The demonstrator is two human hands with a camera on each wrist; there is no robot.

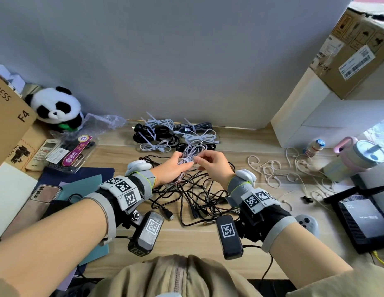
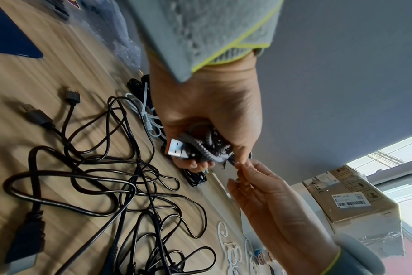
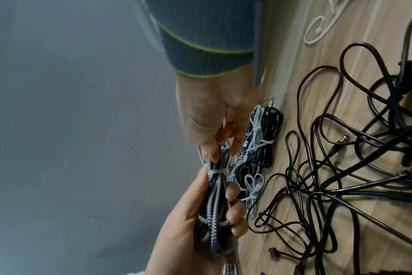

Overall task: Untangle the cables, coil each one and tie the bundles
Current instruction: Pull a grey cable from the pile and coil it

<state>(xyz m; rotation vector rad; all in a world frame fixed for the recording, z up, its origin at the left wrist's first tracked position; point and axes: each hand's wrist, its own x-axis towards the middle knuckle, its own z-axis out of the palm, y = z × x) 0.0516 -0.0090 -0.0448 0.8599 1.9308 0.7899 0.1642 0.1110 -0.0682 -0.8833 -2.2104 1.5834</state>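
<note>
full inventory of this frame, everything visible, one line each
braided cable: one, grey-white, coiled, white tie round it, held above desk
tied bundles: several, black, white, grey, far desk centre
loose cables: tangle, black, desk centre
loose ties: many, white, desk right
panda plush: one, far left
cardboard boxes: two, brown, far left and top right
router: one, black, right
cup: one, pale blue-pink, right
phone: one, left
left hand: grips braided cable
right hand: pinches at the tie
</note>
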